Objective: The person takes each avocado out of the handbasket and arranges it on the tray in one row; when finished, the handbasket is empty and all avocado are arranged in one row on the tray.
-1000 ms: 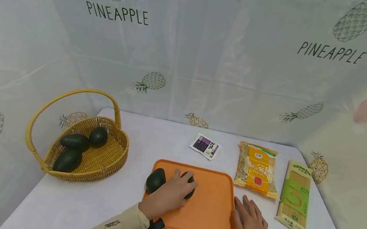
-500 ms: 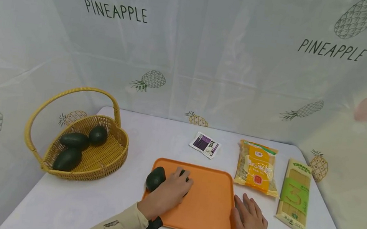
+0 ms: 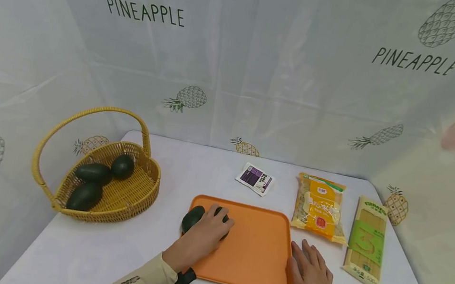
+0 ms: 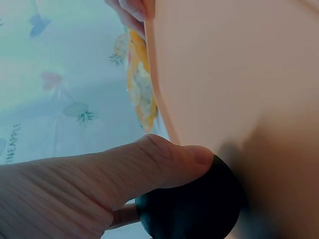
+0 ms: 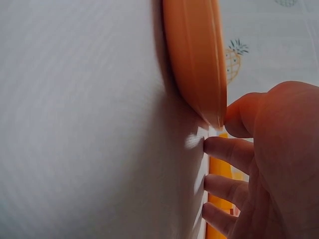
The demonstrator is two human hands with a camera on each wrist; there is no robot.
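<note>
My left hand [image 3: 203, 235] grips a dark green avocado [image 4: 194, 209] over the left part of the orange tray [image 3: 252, 251]. In the left wrist view its thumb [image 4: 179, 162] lies across the avocado's top, and the far fingers are mostly hidden. Just left of this hand a second avocado [image 3: 191, 219] sits at the tray's left edge, partly covered by the hand. My right hand [image 3: 313, 275] rests on the table beside the tray's right rim. In the right wrist view its thumb is right at the rim and its fingers are spread, tips down on the white cloth.
At the left stands a yellow wicker basket [image 3: 139, 200] with a tall handle, and 3 avocados [image 3: 94, 173] lie in it. A purple-and-white sachet [image 3: 255, 179] lies behind the tray. To the right are a yellow food bag [image 3: 321, 208] and a pack of noodles [image 3: 366, 244].
My left hand has moved left across the tray with its avocado, closer to the second avocado. The right hand has stayed at the tray's right rim.
</note>
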